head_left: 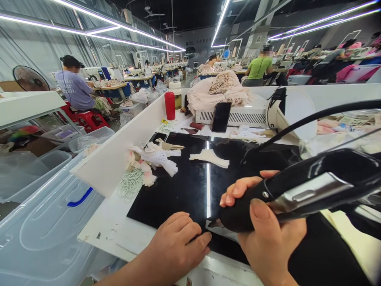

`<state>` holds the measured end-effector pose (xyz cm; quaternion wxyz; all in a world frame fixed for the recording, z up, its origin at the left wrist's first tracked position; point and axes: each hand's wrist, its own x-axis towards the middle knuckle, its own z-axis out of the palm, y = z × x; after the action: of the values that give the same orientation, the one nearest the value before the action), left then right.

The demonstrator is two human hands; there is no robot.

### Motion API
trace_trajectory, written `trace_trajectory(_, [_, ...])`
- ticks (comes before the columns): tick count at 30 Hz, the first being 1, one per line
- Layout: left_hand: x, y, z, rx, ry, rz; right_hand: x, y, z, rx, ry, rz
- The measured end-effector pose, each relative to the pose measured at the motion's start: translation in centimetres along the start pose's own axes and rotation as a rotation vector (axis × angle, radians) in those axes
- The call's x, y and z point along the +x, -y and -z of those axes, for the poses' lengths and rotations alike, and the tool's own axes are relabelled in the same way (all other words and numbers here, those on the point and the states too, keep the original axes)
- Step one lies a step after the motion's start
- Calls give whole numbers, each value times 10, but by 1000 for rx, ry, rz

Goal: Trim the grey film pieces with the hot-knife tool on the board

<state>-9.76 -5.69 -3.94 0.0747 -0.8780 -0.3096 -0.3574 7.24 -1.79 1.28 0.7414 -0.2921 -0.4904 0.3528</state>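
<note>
Bright ceiling light strips (104, 24) run above a workshop where people sit at sewing tables (110, 86). Close to the wearer, just above the near edge of a glossy black panel (172, 196), is a bulky handheld tool (324, 176), mostly shiny black, with a long silver lever (315, 194) along its side and a rounded, duller black front end. It slants down from the right toward the middle. Wrapped around that front end, the right hand (270, 238) grips it firmly, thumb on the near side and fingers over the far side. Beside it, the left hand (184, 240) lies palm down at the panel's near edge, fingers together and slightly bent.

Just beyond its fingertips lies a thin greyish piece (210, 225), partly under the tool. Farther out on the panel are a white fabric piece (210, 157) and a bunch of scraps (159, 157), with tangled pale green cord (131, 183) near them.

The tool's working tip is hard to make out, and its rear runs out of view at the right. Whether the left fingers pinch anything cannot be told; their undersides are hidden.
</note>
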Motion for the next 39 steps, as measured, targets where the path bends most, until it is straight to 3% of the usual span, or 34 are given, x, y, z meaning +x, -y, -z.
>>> trace_trajectory(16, [5,1,3,-58,2,30,3,5,1,-10,9,-8])
trace_trajectory(20, [11,7,6,-105,98,41,15,19,11,-38,-81,21])
trace_trajectory(25, [16,15,3,-126,177,-46,22,28,29,-49,-188,-10])
trace_trajectory(31, [14,16,4,-265,212,-20,21,28,41,-109,-175,20])
trace_trajectory(35, [31,27,6,-411,296,35,22,26,42,-121,-160,2])
trace_trajectory(39, [57,46,-4,-498,403,-60,21,23,43,-125,-171,-1])
